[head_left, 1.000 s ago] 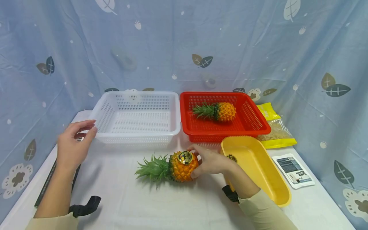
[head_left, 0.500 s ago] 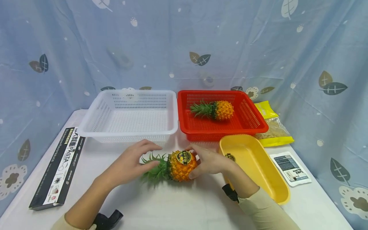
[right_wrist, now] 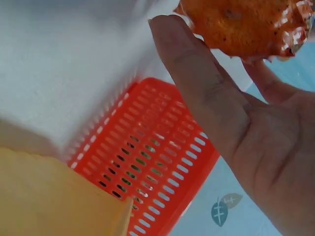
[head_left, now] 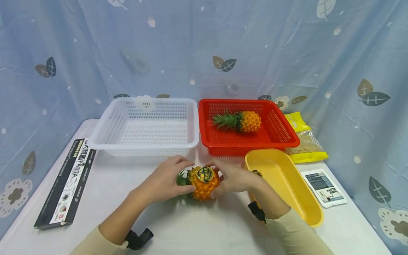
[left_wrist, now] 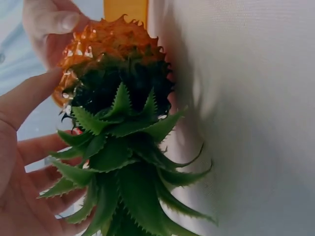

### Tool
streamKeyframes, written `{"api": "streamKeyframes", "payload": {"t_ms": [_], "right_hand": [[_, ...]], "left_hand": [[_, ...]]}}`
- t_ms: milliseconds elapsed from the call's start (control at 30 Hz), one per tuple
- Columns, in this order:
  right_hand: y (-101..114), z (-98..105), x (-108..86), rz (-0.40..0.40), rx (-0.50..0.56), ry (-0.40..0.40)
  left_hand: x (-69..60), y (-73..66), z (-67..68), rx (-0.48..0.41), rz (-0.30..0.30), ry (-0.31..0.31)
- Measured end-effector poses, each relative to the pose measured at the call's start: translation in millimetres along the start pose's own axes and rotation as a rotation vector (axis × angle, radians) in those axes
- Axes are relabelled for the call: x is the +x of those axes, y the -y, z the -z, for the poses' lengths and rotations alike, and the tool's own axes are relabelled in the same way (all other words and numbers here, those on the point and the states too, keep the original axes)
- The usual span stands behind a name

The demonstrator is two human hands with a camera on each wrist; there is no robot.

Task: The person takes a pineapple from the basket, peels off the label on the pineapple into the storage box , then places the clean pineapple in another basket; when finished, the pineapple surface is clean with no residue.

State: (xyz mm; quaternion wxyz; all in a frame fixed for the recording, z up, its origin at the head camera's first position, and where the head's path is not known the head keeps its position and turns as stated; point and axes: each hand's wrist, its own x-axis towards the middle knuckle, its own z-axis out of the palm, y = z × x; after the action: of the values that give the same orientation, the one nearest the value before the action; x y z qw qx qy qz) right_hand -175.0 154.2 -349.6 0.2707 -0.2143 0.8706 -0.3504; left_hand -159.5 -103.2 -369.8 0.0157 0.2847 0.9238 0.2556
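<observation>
On the white tabletop lies a small pineapple (head_left: 202, 189), on its side, its crown (left_wrist: 123, 172) to the left and a round black-and-gold label on top. My right hand (head_left: 236, 179) grips its base end, thumb on the near side and fingers on the far side. My left hand (head_left: 165, 179) reaches round from the crown side. Its thumb (left_wrist: 29, 98) touches the fruit in the left wrist view, while its other fingers stretch out behind the leaves, partly hidden. The orange base (right_wrist: 246, 24) shows beside my right fingers in the right wrist view.
At the back stand a white basket (head_left: 143, 147) and a red basket (head_left: 251, 145) holding another pineapple (head_left: 250, 122). Right are a yellow tray (head_left: 287, 184), a yellow-edged clear bag (head_left: 306, 141) and a white pouch (head_left: 324, 187). A pasta box (head_left: 65, 184) lies left.
My left hand has moved right from beside the white basket, past the crown, to the pineapple. The pasta box has come into full view. My right hand stays on the fruit's base.
</observation>
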Motion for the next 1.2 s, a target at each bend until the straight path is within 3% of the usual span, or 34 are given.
{"api": "streamKeyframes", "payload": {"t_ms": [167, 500, 867, 1200], "right_hand": [[2.6, 7.3, -4.6, 0.026, -0.019, -0.004], [8.5, 11.7, 1.1, 0.068, -0.037, -0.251], [8.2, 11.1, 10.1, 0.032, 0.009, -0.180], [11.2, 13.7, 12.0, 0.054, 0.048, -0.225]], "left_hand": [[2.9, -1.4, -2.4, -0.017, -0.014, 0.027], [3.3, -2.1, -2.2, -0.014, -0.006, 0.045], [6.0, -3.7, -1.0, 0.002, -0.004, 0.067], [10.5, -9.7, 3.2, 0.016, 0.028, 0.096]]}}
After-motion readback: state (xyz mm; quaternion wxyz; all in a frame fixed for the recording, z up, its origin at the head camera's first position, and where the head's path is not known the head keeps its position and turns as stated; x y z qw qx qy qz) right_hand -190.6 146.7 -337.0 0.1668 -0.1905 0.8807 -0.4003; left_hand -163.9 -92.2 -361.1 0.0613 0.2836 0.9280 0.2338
